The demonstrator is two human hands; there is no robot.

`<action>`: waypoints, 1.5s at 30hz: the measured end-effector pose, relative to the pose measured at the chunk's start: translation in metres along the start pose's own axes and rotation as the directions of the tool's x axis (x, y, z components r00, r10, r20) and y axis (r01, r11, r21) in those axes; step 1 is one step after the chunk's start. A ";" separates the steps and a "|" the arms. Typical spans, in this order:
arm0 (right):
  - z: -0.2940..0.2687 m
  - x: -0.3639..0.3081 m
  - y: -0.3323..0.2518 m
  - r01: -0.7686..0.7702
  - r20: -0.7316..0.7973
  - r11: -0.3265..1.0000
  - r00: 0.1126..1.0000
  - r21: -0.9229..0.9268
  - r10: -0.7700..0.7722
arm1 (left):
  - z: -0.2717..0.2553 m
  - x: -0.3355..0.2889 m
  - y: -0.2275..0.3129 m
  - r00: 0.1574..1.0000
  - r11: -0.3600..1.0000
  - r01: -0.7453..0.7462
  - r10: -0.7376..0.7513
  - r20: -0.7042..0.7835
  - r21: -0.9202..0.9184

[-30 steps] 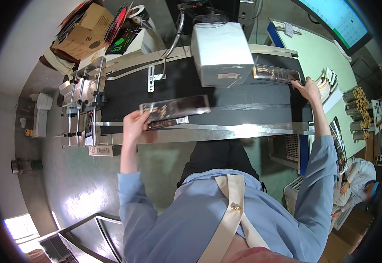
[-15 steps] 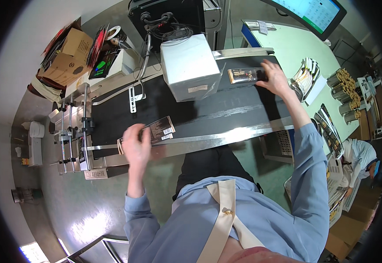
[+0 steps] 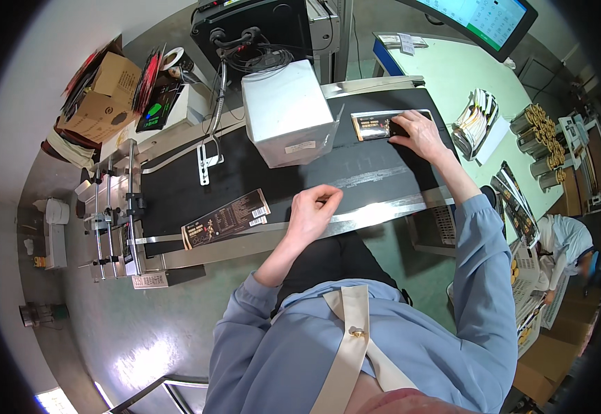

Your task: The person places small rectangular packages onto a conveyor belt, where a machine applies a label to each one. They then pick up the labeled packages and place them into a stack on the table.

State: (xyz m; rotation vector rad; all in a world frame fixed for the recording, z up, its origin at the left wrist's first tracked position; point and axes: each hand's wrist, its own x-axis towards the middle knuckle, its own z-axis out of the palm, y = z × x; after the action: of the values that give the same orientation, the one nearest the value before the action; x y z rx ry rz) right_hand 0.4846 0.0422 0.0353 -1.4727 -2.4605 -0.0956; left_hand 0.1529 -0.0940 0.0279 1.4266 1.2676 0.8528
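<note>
A black flat packet [image 3: 369, 128] with gold print lies at the far right of the dark conveyor belt [image 3: 245, 168]. My right hand [image 3: 419, 135] is closed over its right half, thumb at the near edge, covering part of it. My left hand [image 3: 312, 212] hovers over the belt's front edge with its fingers curled in and nothing visible between them. To its left lies a small overlapping pile of similar black packets [image 3: 226, 219], barcodes at the right end, angled across the metal front rail [image 3: 369, 212]; no hand touches it.
A white box [image 3: 286, 96] stands mid-belt, beside a slotted metal bracket [image 3: 204, 165]. Metal guide rods [image 3: 110, 210] frame the left end. On the right, a pale green table [image 3: 462, 65] holds fanned packets [image 3: 476, 121] and gold-topped cans [image 3: 538, 138]. Another person [image 3: 566, 241] bends at far right.
My left hand has left the packet pile and moved right, its fingers curling in. My right hand has closed onto the packet at the far right, which has shifted slightly. The view has shifted a little.
</note>
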 end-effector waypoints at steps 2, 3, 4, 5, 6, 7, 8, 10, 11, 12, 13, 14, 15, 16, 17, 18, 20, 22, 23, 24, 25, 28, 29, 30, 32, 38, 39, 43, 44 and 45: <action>-0.011 0.006 -0.009 -0.059 0.107 0.998 0.993 0.001 0.058 | 0.006 0.008 -0.003 1.000 0.998 -0.008 0.008 0.011 -0.055; -0.011 0.005 -0.007 -0.081 0.102 0.997 0.992 0.014 0.079 | 0.009 0.010 -0.002 1.000 0.999 0.000 0.001 0.026 -0.054; -0.010 0.005 -0.003 -0.103 0.097 0.994 0.990 0.027 0.100 | 0.012 0.011 -0.002 0.999 0.999 0.008 -0.006 0.040 -0.053; -0.009 0.006 0.000 -0.124 0.093 0.991 0.988 0.041 0.120 | 0.015 0.013 -0.002 0.998 0.999 0.017 -0.014 0.053 -0.051; -0.005 0.007 0.004 -0.115 0.044 0.992 0.993 0.054 0.113 | 0.018 0.014 -0.003 0.997 0.997 0.036 -0.031 0.071 -0.068; 0.000 0.009 0.007 -0.106 -0.006 0.992 0.994 0.068 0.107 | 0.021 0.015 -0.006 0.995 0.995 0.055 -0.047 0.089 -0.085; 0.004 0.009 0.011 -0.096 -0.055 0.992 0.993 0.080 0.100 | 0.024 0.015 -0.008 0.992 0.992 0.074 -0.063 0.107 -0.101; 0.005 0.014 0.005 -0.038 -0.053 0.997 0.998 0.061 0.041 | 0.030 0.017 -0.010 0.989 0.987 0.087 -0.069 0.131 -0.136; 0.007 0.016 0.002 0.002 -0.049 0.998 0.999 0.057 0.001 | 0.031 0.017 -0.011 0.987 0.984 0.093 -0.071 0.143 -0.154; 0.007 0.017 0.001 0.037 -0.043 0.998 0.998 0.048 -0.035 | 0.033 0.017 -0.009 0.984 0.980 0.110 -0.083 0.157 -0.168; 0.008 0.016 0.001 0.031 -0.053 0.998 0.998 0.055 -0.028 | 0.034 0.017 -0.007 0.981 0.975 0.126 -0.095 0.171 -0.181; 0.009 0.017 0.004 0.003 -0.045 0.998 0.999 0.070 0.000 | 0.035 0.017 -0.006 0.977 0.970 0.143 -0.107 0.185 -0.195; 0.008 0.021 0.005 -0.021 -0.034 0.996 0.999 0.086 0.024 | 0.037 0.018 -0.008 0.977 0.967 0.142 -0.103 0.186 -0.210; 0.008 0.024 0.006 -0.045 -0.024 0.994 0.999 0.103 0.048 | 0.039 0.018 -0.013 0.977 0.964 0.141 -0.100 0.186 -0.226; 0.006 0.026 0.009 -0.059 0.012 0.992 0.998 0.111 0.058 | 0.041 0.019 -0.015 0.978 0.960 0.140 -0.096 0.187 -0.241; 0.004 0.029 0.008 -0.098 0.071 0.989 0.993 0.107 0.091 | 0.042 0.019 -0.015 0.975 0.957 0.153 -0.106 0.194 -0.246; 0.002 0.035 0.008 -0.176 0.187 0.980 0.970 0.091 0.156 | 0.045 0.019 -0.012 0.970 0.950 0.179 -0.127 0.207 -0.256; 0.011 0.034 0.015 -0.136 0.136 0.986 0.983 0.100 0.122 | 0.048 0.022 -0.010 0.971 0.946 0.176 -0.121 0.207 -0.272; 0.015 0.032 0.018 -0.116 0.110 0.988 0.988 0.104 0.104 | 0.049 0.023 -0.009 0.971 0.944 0.174 -0.118 0.206 -0.280; 0.015 0.032 0.018 -0.112 0.099 0.986 0.990 0.124 0.100 | 0.050 0.024 -0.008 0.972 0.945 0.173 -0.118 0.202 -0.279; 0.015 0.031 0.018 -0.108 0.087 0.984 0.992 0.144 0.096 | 0.050 0.025 -0.006 0.973 0.945 0.172 -0.119 0.198 -0.279; 0.017 0.026 0.015 -0.093 0.061 0.981 0.995 0.170 0.084 | 0.052 0.026 -0.008 0.972 0.942 0.178 -0.123 0.201 -0.283; 0.017 0.024 0.013 -0.088 0.053 0.981 0.995 0.173 0.080 | 0.053 0.026 -0.009 0.971 0.941 0.181 -0.125 0.204 -0.286; 0.017 0.019 0.011 -0.086 0.037 0.982 0.996 0.169 0.081 | 0.053 0.025 -0.009 0.971 0.940 0.182 -0.126 0.202 -0.290; 0.017 0.008 0.004 -0.083 0.004 0.984 0.997 0.160 0.083 | 0.054 0.022 -0.010 0.972 0.937 0.185 -0.130 0.197 -0.297; 0.002 -0.032 -0.042 -0.102 0.036 0.979 0.995 0.179 0.097 | 0.048 0.014 -0.015 0.978 0.916 0.198 -0.159 0.137 -0.350; 0.000 -0.042 -0.050 -0.111 0.042 0.976 0.994 0.185 0.105 | 0.047 0.012 -0.015 0.983 0.924 0.177 -0.150 0.103 -0.339; -0.002 -0.073 -0.082 -0.116 -0.019 0.965 0.992 0.235 0.124 | 0.044 0.008 -0.016 0.994 0.984 0.071 -0.083 -0.064 -0.163; 0.001 -0.077 -0.086 -0.113 -0.040 0.964 0.991 0.242 0.126 | 0.044 0.007 -0.014 0.994 0.999 0.037 -0.040 -0.101 -0.032; 0.003 -0.079 -0.087 -0.108 -0.062 0.964 0.990 0.244 0.127 | 0.043 0.007 -0.008 0.992 0.995 0.005 0.008 -0.130 0.102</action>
State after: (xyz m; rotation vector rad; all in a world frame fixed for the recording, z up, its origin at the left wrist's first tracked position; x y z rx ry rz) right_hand 0.4429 -0.0666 0.0185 -1.4751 -2.2273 0.1610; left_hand 0.1931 -0.0973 0.0089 1.4723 1.4265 0.9047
